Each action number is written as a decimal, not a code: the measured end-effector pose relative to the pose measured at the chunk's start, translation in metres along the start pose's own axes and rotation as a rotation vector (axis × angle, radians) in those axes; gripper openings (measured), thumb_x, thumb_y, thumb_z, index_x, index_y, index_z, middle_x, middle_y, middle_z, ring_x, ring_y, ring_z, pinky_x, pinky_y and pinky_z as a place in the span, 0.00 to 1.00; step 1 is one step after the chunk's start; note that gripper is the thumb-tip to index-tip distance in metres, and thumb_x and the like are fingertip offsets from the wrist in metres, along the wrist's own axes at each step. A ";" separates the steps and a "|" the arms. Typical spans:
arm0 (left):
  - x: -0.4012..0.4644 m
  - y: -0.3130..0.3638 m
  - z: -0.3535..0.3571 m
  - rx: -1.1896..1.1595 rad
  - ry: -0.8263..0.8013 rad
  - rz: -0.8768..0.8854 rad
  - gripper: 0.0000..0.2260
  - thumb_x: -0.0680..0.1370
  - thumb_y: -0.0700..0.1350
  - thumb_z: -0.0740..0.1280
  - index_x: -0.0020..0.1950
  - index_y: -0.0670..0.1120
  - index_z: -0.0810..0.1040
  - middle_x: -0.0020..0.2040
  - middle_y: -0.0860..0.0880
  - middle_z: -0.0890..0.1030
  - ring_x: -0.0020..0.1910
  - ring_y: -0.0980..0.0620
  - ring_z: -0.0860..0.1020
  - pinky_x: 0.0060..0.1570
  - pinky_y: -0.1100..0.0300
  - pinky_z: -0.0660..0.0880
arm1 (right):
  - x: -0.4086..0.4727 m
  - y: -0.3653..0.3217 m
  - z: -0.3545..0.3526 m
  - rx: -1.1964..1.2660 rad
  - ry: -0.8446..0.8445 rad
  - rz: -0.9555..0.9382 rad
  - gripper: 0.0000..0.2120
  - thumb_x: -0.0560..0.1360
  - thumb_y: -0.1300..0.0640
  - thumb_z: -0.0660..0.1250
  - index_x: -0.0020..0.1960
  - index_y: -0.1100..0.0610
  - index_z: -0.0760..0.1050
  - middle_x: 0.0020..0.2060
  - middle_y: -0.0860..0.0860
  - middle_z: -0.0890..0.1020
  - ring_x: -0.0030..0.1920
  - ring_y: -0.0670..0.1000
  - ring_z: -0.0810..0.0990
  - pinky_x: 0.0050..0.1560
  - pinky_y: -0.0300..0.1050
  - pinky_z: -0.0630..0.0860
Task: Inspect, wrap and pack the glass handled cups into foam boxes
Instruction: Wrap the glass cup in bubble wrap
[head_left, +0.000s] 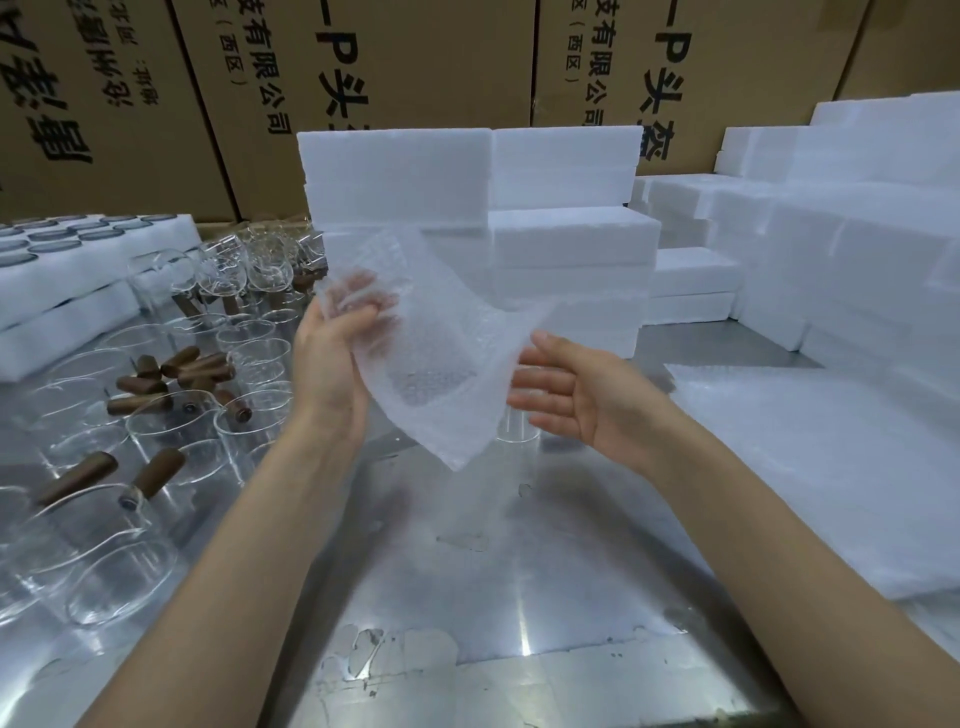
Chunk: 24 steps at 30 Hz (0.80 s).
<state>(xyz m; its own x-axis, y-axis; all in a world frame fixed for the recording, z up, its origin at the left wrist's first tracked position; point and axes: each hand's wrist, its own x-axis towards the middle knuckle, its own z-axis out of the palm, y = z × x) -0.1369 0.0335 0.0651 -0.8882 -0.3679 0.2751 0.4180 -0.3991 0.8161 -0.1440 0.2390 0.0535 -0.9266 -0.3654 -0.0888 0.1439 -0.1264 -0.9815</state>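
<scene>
- Head view: where are the cups? I see only a bubble-wrap sheet (431, 358) held up over the bench (498, 571).
- The glass handled cups (156, 415) stand and lie crowded at the left of the bench, too many and too clear to count. One clear glass (514, 447) seems to stand just behind the sheet's lower edge. The left hand (332, 358) pinches the sheet's upper corner; the right hand (566, 400) lies flat and relaxed against its right edge, gripping nothing.
- What could go wrong?
- I judge the dangling sheet could brush that glass and tip it, or an elbow could sweep the cups at the left.
- And the foam boxes (566, 234)?
- Stacked behind and to the right; I cannot count them. One pile of wrap sheets (810, 467) lies at the right.
</scene>
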 end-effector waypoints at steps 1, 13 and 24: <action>0.000 0.000 0.001 -0.020 -0.002 -0.009 0.13 0.76 0.30 0.59 0.52 0.45 0.77 0.44 0.49 0.82 0.45 0.51 0.81 0.56 0.53 0.76 | 0.000 0.001 0.002 -0.038 -0.009 0.051 0.16 0.75 0.43 0.64 0.50 0.55 0.78 0.42 0.50 0.86 0.40 0.48 0.85 0.34 0.37 0.79; -0.007 0.003 0.003 0.272 0.224 0.072 0.19 0.77 0.34 0.62 0.67 0.45 0.68 0.60 0.50 0.75 0.60 0.49 0.75 0.54 0.59 0.76 | 0.000 0.012 0.007 -0.143 0.076 -0.103 0.08 0.71 0.50 0.73 0.43 0.54 0.78 0.32 0.45 0.83 0.34 0.43 0.83 0.33 0.32 0.77; -0.035 -0.026 0.015 1.286 -0.450 0.263 0.21 0.65 0.67 0.71 0.50 0.57 0.74 0.47 0.60 0.77 0.41 0.60 0.75 0.41 0.62 0.71 | 0.001 0.013 0.018 -0.165 0.203 -0.282 0.15 0.71 0.50 0.72 0.37 0.58 0.71 0.31 0.50 0.84 0.32 0.47 0.82 0.35 0.36 0.79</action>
<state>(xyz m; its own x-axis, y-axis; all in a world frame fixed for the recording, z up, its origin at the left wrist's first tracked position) -0.1193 0.0695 0.0421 -0.8985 0.0864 0.4303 0.3319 0.7753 0.5374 -0.1365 0.2203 0.0438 -0.9742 -0.1452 0.1730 -0.1690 -0.0393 -0.9848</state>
